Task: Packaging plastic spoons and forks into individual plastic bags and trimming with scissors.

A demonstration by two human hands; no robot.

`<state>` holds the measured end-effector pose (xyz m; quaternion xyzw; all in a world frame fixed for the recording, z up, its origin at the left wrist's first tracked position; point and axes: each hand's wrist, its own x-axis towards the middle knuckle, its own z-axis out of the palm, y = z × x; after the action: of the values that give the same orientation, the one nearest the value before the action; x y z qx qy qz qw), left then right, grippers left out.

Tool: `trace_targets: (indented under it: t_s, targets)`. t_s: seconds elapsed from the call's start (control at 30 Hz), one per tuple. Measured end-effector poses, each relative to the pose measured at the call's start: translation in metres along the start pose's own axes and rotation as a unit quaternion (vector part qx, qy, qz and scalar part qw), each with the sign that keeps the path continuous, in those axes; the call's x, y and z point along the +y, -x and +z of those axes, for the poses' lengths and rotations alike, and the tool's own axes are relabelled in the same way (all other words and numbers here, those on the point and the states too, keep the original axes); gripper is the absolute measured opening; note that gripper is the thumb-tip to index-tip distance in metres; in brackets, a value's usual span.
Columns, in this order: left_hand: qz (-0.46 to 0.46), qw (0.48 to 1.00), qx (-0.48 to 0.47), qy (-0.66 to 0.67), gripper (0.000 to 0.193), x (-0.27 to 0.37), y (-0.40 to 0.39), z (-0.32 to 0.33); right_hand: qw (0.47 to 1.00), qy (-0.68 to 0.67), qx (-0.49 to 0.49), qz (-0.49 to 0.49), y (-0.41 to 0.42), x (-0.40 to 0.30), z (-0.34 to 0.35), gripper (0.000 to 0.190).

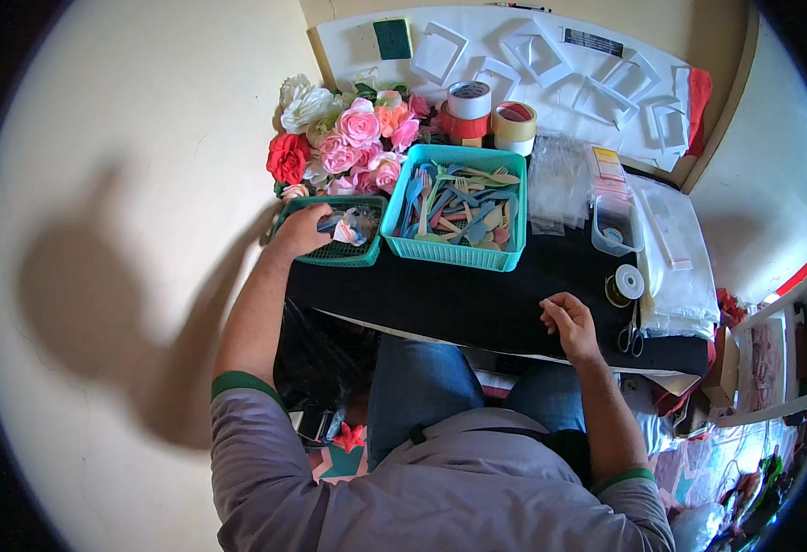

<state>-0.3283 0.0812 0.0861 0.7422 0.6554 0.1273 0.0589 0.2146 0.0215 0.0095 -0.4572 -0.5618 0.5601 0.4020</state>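
Note:
My left hand (pixel 303 231) reaches over the small dark green basket (pixel 348 261). Its curled fingers grip the end of a clear plastic packet (pixel 351 228) whose contents look bluish and white; the fingertips are partly hidden. Beside it stands a larger turquoise basket (pixel 455 255), filled with loose plastic spoons and forks (pixel 472 207) in blue, green, cream and pink. My right hand (pixel 570 324) hovers at the front of the black tabletop (pixel 444 297), fingers curled in with nothing visible in them. Scissors (pixel 629 338) and a spool of gold-coloured ribbon or wire (pixel 624 284) lie to its right.
Artificial flowers (pixel 348 141) and stacked tape rolls (pixel 469 103) stand behind the baskets. Clear plastic bags (pixel 560 179), a small plastic tub (pixel 616 228) and a stack of larger bags (pixel 679 276) line the right. White frames (pixel 536 52) rest on the back board. A wall borders the left.

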Motion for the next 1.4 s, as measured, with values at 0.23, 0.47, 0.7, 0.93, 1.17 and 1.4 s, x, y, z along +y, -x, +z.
trace_targets:
  t_s: [0.23,0.47,0.7,0.93,1.17,1.4]
  targets:
    - [0.069,0.997,-0.019,0.007,0.040,-0.017,-0.001,0.004,1.000,-0.012,-0.008,-0.002,-0.001,0.003,-0.002,0.025]
    - [0.107,0.994,0.008,-0.031,0.045,0.007,0.009,-0.004,1.000,-0.023,-0.011,-0.008,0.003,-0.002,-0.002,0.029]
    - [0.107,0.989,0.066,-0.073,0.044,0.012,0.018,-0.001,0.999,-0.035,-0.007,-0.009,0.003,-0.005,0.000,0.031]
    - [0.013,0.993,0.027,-0.111,0.040,0.009,0.004,0.011,1.000,-0.026,-0.004,-0.014,0.002,-0.004,0.000,0.032]
    - [-0.092,0.983,0.141,-0.077,0.018,0.047,-0.012,0.017,0.987,-0.163,0.010,-0.002,-0.007,0.001,-0.005,0.045]
    - [-0.019,0.976,0.208,-0.060,0.033,0.168,-0.045,0.051,0.991,-0.135,0.014,0.004,-0.006,0.007,-0.007,0.044]
